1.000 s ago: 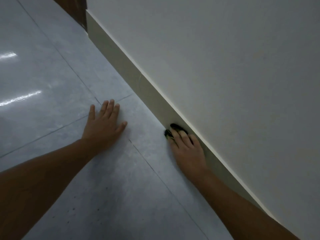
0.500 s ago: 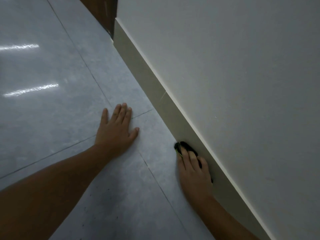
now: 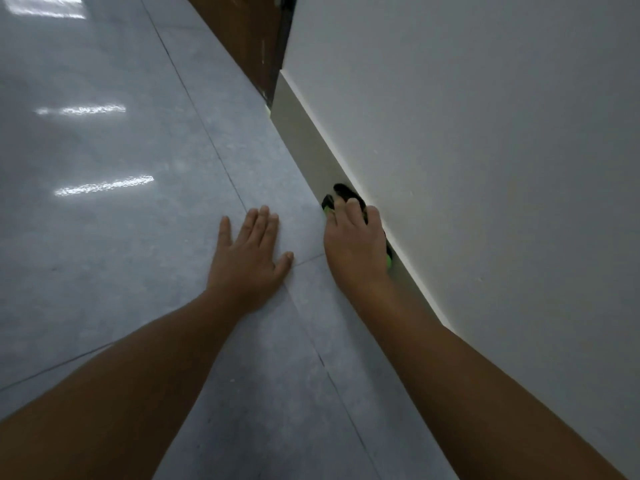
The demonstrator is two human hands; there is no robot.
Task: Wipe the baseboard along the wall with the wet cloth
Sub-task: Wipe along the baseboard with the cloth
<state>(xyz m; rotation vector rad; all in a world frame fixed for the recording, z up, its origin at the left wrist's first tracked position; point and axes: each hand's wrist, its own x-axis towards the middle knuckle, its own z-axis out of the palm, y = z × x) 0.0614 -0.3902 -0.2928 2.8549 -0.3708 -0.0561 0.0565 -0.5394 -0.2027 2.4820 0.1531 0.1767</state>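
A pale baseboard (image 3: 304,140) runs diagonally along the foot of the white wall (image 3: 485,150). My right hand (image 3: 353,247) presses a dark cloth (image 3: 341,194) with a green edge flat against the baseboard; most of the cloth is hidden under my fingers and palm. My left hand (image 3: 249,258) lies flat on the grey floor beside it, fingers spread, holding nothing.
The glossy grey tiled floor (image 3: 121,237) stretches to the left with light reflections. A brown wooden door or frame (image 3: 249,39) stands at the far end where the baseboard stops.
My right hand has slid the cloth forward along the baseboard toward the door. The view has shifted, and my left hand now sits closer to the right hand.
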